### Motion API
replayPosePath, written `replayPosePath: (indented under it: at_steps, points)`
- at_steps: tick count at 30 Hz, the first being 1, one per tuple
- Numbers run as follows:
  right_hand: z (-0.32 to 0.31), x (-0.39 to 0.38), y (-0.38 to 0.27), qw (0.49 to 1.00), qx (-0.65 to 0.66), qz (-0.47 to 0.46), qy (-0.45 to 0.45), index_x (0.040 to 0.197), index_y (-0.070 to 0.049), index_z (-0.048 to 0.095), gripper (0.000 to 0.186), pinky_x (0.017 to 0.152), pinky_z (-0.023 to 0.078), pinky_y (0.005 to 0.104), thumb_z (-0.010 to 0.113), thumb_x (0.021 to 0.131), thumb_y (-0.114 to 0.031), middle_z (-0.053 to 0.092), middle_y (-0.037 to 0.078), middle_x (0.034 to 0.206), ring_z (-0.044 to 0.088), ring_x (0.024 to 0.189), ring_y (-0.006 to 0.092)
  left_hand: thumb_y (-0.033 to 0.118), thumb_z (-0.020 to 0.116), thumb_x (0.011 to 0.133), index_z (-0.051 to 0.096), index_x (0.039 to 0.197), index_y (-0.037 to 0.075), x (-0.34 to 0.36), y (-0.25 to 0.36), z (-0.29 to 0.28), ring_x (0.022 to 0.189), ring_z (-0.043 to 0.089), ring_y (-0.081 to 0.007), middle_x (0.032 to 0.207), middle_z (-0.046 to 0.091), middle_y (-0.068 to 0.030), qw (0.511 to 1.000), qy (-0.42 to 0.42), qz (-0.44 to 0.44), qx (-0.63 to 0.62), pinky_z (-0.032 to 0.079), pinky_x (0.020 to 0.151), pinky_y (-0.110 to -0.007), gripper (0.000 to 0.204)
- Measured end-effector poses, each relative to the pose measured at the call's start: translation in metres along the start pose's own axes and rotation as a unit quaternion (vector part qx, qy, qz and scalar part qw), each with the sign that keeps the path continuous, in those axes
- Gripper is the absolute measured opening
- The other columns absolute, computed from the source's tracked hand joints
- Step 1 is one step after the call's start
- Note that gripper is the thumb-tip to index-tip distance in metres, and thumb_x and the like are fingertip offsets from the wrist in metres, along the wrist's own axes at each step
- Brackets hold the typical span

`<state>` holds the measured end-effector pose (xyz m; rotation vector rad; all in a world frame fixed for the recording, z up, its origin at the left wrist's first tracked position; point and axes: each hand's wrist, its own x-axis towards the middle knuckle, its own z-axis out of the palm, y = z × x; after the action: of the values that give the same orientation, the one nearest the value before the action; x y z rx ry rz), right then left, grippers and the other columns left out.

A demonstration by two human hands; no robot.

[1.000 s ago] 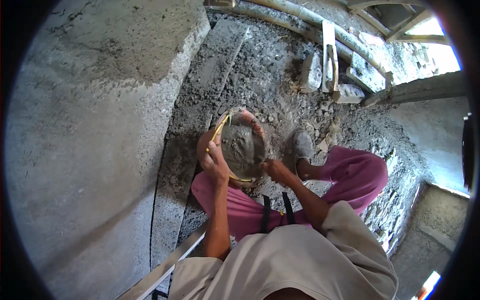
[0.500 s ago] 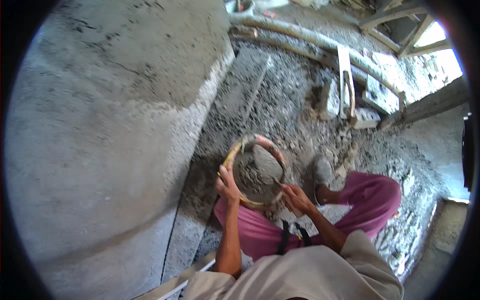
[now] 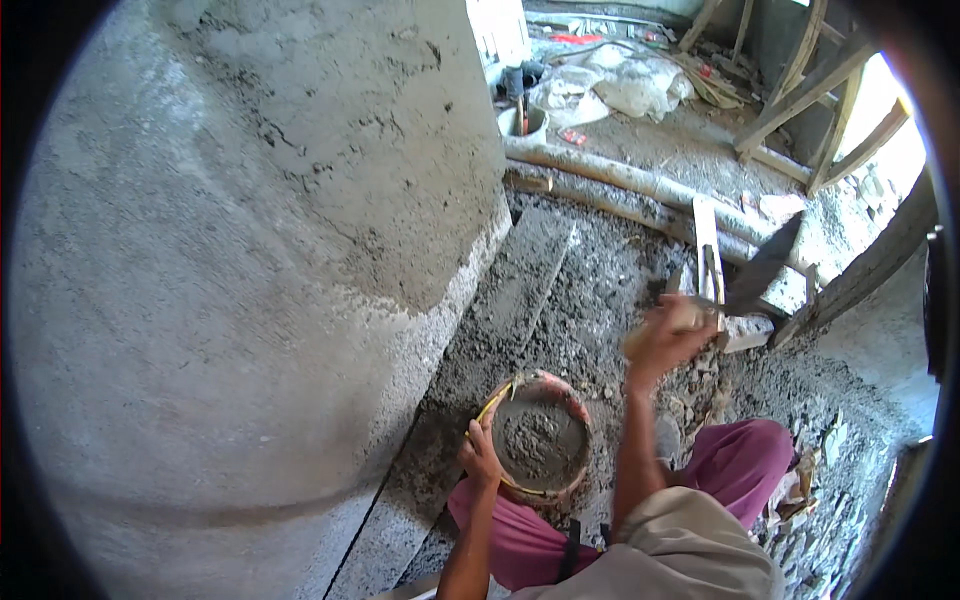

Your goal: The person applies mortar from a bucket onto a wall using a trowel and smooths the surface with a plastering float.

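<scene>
Between my knees stands a round reddish bucket (image 3: 579,408) with a yellow edge, holding wet grey mortar (image 3: 540,438). My left hand (image 3: 481,457) grips the bucket's rim on its left side. Raised to the right, beyond the bucket, my right hand (image 3: 670,338) is closed round the handle of a trowel (image 3: 766,262). The trowel's dark pointed blade is tilted up and away from me. Whether mortar sits on the blade I cannot tell, as hand and tool are slightly blurred.
On the left rises a plastered wall (image 3: 230,330), its upper part coated with rougher mortar (image 3: 400,170). Long poles (image 3: 620,180) lie across the rubble-strewn ground ahead. Wooden props (image 3: 800,100) lean at the far right. Beyond the poles are a white bucket (image 3: 537,125) and pale sacks (image 3: 625,85).
My right hand has lifted the trowel out of the bucket and swung it forward and right. My left hand still holds the rim. The view now reaches farther ahead.
</scene>
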<state>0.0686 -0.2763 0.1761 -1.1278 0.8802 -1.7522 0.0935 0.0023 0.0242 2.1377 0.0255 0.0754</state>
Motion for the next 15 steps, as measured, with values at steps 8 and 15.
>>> replayPosePath:
  at_steps: [8,15]
  points:
    - [0.075,-0.215,-0.206,0.722,0.257,0.107,-0.633,0.127,-0.008,0.045,0.048,0.065,0.052,0.0445,0.065,0.09,-0.029,0.064,0.019,0.087,0.066,0.076,0.0356,0.035,0.044,0.102,0.061,0.114,-0.003,-0.007,0.007,0.007,0.087,0.063,-0.0445,0.091,0.065,-0.0297,0.984,-0.08,0.042,0.151,0.049,0.072,-0.049,0.043]
    - [-0.043,-0.123,-0.106,0.719,-0.075,0.224,-0.654,0.127,-0.014,0.052,0.045,0.071,0.054,0.045,0.066,0.088,-0.033,0.068,0.017,0.1,0.068,0.087,0.0364,0.025,0.047,0.102,0.056,0.122,-0.003,0.0,-0.005,0.003,0.086,0.064,-0.0431,0.096,0.066,-0.0275,0.974,-0.055,0.159,0.152,0.051,0.071,-0.045,0.036]
